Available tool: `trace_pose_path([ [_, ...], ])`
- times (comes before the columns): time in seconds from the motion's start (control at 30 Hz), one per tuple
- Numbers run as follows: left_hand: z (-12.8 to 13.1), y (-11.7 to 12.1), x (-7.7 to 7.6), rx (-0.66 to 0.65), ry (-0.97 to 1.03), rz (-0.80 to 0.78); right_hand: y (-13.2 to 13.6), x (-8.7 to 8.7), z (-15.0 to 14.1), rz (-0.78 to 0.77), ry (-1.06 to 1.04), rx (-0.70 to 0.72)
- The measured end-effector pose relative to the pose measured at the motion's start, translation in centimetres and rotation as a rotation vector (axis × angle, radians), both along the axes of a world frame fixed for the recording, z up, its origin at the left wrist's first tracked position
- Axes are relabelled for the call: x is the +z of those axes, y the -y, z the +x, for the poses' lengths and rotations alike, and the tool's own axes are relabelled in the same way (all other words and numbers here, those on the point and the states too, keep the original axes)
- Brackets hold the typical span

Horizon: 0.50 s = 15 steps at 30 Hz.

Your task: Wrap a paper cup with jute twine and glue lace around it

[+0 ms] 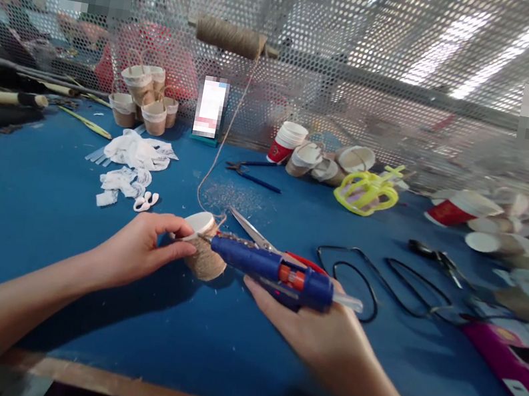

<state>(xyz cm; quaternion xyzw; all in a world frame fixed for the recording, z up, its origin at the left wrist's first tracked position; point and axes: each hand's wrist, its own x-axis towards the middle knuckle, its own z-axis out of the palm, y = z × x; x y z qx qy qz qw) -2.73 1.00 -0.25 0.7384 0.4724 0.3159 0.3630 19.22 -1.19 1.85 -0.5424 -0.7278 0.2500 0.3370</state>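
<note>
Near the middle of the blue table, my left hand (pixel 151 250) pinches the rim of a paper cup (pixel 207 261) wrapped in brown twine. The cup tilts, its white mouth turned up and toward the left. My right hand (pixel 304 323) grips a blue glue gun (pixel 272 270) with a clear glue stick jutting from its back end. The gun's nozzle is at the cup's rim, close to my left fingertips; whether it touches I cannot tell. Twine (pixel 219 150) runs from the cup up to a spool (pixel 228 36) on the mesh. Behind the gun lie red-handled scissors (pixel 254 229), partly hidden.
White lace strips (pixel 138 151) lie at the left, below several finished cups (pixel 153 117). Pliers (pixel 258 177), a phone (pixel 210 108) and a yellow plastic basket frame (pixel 367 191) stand farther back. A black cord (pixel 410 297) loops to a purple power strip (pixel 506 360) at the right.
</note>
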Motion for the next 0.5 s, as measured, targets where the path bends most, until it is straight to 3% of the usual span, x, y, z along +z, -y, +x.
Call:
trace_pose_path([
  [0.23, -0.2, -0.1, 0.0, -0.041, -0.04, 0.025, -0.6, 0.9, 0.2, 0.053, 0.046, -0.005],
  [0.5, -0.3, -0.1, 0.1, -0.048, -0.074, 0.045, -1.1, 0.7, 0.6, 0.044, 0.082, -0.03],
])
